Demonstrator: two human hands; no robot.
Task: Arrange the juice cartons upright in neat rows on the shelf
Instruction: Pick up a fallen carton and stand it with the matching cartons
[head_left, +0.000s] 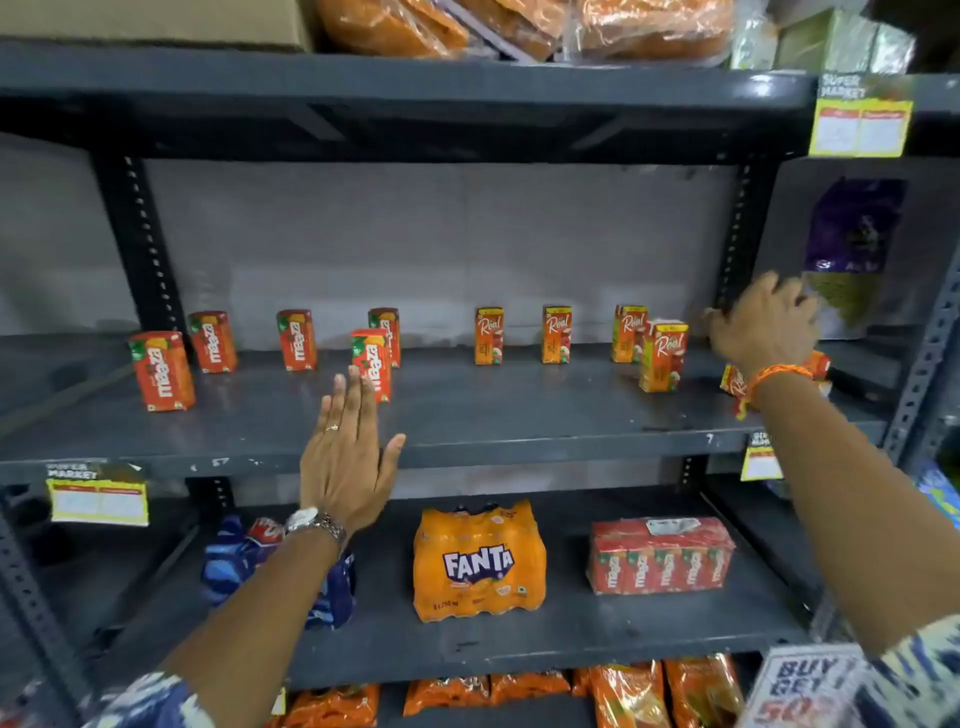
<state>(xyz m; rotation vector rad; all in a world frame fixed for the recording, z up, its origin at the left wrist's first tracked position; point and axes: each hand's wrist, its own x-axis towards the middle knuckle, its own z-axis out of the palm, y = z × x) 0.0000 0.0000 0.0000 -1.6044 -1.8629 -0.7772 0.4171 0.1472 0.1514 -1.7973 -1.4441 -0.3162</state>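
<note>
Red Maaza cartons stand upright on the left half of the grey middle shelf (519, 415): one at the front left (162, 371), two further back (213, 341) (296, 340), and a pair at centre (372, 364). Orange Real cartons stand to the right (489, 335) (556, 334) (628, 332), one nearer the front (663, 356). Another carton (733, 379) lies flat at the far right, partly hidden by my right wrist. My left hand (347, 462) is flat with fingers apart, just in front of the centre Maaza carton. My right hand (763, 325) reaches toward the rear upright, fingers apart, empty.
A purple bag (852, 244) stands in the bay to the right. On the shelf below sit a Fanta bottle pack (479, 564), a shrink-wrapped Maaza carton pack (661, 555) and a blue pack (234, 556). Price tags (97, 496) hang from shelf edges. Orange snack packets fill the bottom.
</note>
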